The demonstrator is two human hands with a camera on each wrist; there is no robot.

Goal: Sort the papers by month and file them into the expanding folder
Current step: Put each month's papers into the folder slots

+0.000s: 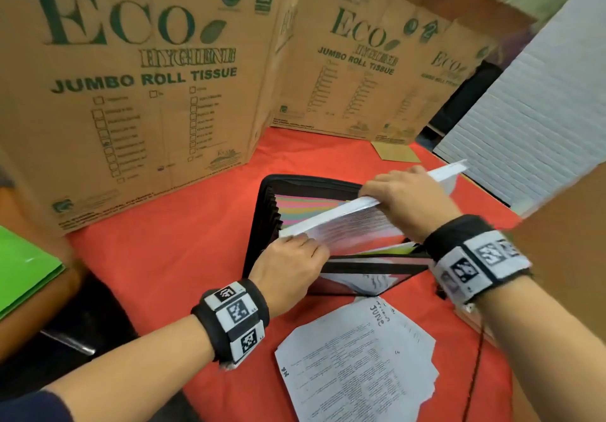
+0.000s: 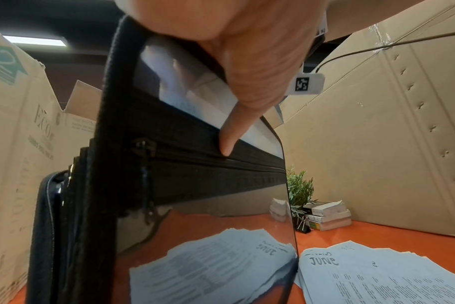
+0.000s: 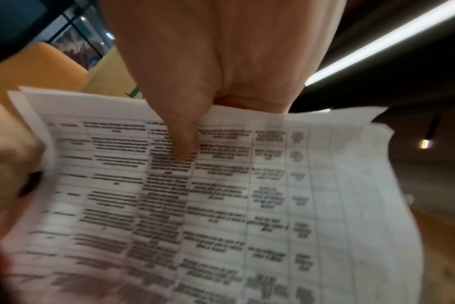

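Note:
A black expanding folder [image 1: 262,225] stands open on the red table, its coloured dividers showing. My right hand [image 1: 403,198] pinches a bundle of printed papers [image 1: 354,225] by its top edge, lower part down among the pockets; the thumb [image 3: 182,144] lies on the printed sheet [image 3: 247,205]. My left hand [image 1: 292,257] grips the folder's front wall at the bundle's lower left corner, thumb [image 2: 229,139] pressed on the zip band of the folder [image 2: 195,174]. A loose pile of papers marked JUNE [image 1: 354,362] lies in front of the folder, also seen as the JUNE pile [image 2: 377,273].
Tall cardboard boxes [image 1: 131,93] wall in the table's back and left. A white corrugated board [image 1: 531,126] leans at the right. A green folder [image 1: 23,274] lies at the far left. A small plant [image 2: 299,189], stacked booklets [image 2: 325,216] and a cable are at the right.

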